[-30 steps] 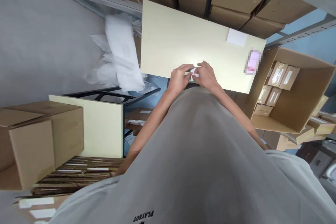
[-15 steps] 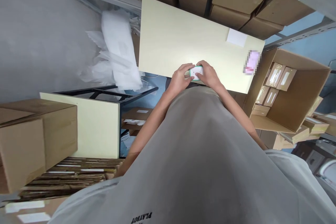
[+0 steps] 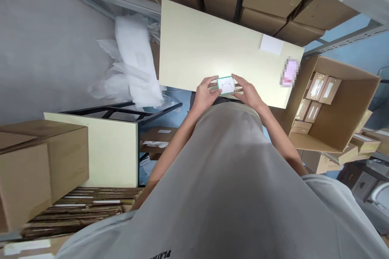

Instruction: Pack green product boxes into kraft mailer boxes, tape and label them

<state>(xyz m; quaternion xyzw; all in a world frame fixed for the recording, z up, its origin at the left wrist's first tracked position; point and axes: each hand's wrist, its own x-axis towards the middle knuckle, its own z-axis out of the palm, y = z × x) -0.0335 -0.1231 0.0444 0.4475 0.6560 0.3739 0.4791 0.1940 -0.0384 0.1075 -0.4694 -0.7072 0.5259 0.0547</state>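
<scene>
A small white box with a green rim [image 3: 226, 85] sits between both hands at the near edge of the pale yellow table [image 3: 194, 44]. My left hand [image 3: 204, 94] grips its left side with curled fingers. My right hand [image 3: 246, 92] holds its right side, fingers wrapped along the edge. Both forearms reach out from under my grey shirt.
A white slip [image 3: 271, 44] and a blurred pink item [image 3: 287, 72] lie on the table's right. An open carton [image 3: 346, 101] holding small boxes stands right. White plastic wrap [image 3: 136, 64] hangs left. Cartons fill the shelves behind; a second table and a carton [image 3: 39, 166] lie left.
The box has come out from under my fingers and now shows its white face between the hands. My right hand has shifted slightly right; the view has drifted a little.
</scene>
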